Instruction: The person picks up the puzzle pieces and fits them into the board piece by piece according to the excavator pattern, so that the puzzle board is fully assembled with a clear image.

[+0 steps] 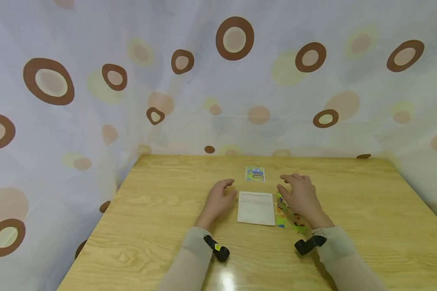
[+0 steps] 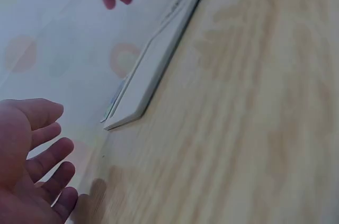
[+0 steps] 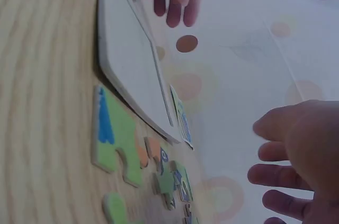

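1. Head view: there are two hands, both released. The left hand (image 1: 218, 201) is near the tray's left side; the right hand (image 1: 304, 197) is above the puzzle pieces (image 1: 281, 222), its fingers loosely bent.
2. Head view: one shallow white tray (image 1: 256, 210) lies flat on the counter (image 1: 156, 218), between the hands, and its white floor shows.
3. Head view: one small card (image 1: 255, 174) with a printed blue vehicle lies beyond the tray. The puzzle pieces lie just beside the tray's right edge; the right hand partly covers them, so I cannot count them exactly.
4. Left wrist view: the left hand's fingers are spread and bent a little, apart from the tray.
5. Right wrist view: at least five puzzle pieces are seen, green, orange and blue, and the right hand is apart from them.
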Demonstrator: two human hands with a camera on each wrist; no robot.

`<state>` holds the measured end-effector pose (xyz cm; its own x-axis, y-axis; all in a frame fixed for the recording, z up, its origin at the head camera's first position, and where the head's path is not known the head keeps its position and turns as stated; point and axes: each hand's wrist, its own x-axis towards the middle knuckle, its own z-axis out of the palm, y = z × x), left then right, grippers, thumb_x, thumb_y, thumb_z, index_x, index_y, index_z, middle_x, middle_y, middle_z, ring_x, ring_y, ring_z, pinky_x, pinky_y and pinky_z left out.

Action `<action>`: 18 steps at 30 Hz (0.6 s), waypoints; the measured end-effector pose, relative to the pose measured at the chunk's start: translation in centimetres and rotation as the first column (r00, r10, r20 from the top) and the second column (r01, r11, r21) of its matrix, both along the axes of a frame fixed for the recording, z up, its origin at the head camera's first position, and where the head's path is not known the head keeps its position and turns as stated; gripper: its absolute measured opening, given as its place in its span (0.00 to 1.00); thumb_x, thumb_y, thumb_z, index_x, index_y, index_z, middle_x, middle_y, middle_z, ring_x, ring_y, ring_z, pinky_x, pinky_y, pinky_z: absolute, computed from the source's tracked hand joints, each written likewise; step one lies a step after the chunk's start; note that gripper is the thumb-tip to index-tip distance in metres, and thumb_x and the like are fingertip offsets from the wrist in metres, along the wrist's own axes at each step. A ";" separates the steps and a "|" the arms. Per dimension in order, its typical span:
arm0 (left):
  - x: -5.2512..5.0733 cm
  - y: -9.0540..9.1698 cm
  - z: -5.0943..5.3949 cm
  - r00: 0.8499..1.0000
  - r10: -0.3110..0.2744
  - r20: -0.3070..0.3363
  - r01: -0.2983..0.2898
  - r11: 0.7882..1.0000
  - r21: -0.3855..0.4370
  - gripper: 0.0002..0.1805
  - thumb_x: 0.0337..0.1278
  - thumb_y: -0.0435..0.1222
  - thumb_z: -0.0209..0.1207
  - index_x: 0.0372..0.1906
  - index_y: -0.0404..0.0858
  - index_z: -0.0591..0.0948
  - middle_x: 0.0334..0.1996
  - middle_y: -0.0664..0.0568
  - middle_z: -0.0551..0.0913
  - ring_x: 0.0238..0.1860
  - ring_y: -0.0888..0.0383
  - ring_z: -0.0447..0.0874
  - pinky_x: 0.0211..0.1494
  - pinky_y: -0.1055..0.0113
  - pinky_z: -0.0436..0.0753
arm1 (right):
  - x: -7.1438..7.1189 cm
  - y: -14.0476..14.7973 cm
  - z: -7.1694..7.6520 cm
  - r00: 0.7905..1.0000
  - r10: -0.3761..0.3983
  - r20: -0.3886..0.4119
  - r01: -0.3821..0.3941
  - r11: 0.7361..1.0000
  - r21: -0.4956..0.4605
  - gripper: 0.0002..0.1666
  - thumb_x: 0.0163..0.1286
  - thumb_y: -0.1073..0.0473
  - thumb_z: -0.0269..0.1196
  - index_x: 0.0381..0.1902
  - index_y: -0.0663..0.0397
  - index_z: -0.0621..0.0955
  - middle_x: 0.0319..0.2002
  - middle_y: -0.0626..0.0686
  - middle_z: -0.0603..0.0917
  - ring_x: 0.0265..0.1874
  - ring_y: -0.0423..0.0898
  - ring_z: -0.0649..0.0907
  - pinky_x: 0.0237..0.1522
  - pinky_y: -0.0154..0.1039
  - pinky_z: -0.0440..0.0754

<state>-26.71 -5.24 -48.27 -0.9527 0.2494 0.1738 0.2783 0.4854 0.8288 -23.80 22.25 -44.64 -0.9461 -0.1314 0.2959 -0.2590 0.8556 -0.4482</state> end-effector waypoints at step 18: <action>-0.9 0.2 -1.2 0.997 -0.007 0.071 0.007 1.000 0.006 0.17 0.65 0.36 0.61 0.57 0.41 0.82 0.58 0.48 0.78 0.64 0.49 0.71 0.67 0.54 0.67 | -1.8 1.1 -0.8 0.972 -0.029 0.231 0.024 0.999 0.026 0.22 0.73 0.54 0.60 0.60 0.57 0.80 0.50 0.63 0.78 0.49 0.71 0.72 0.39 0.69 0.67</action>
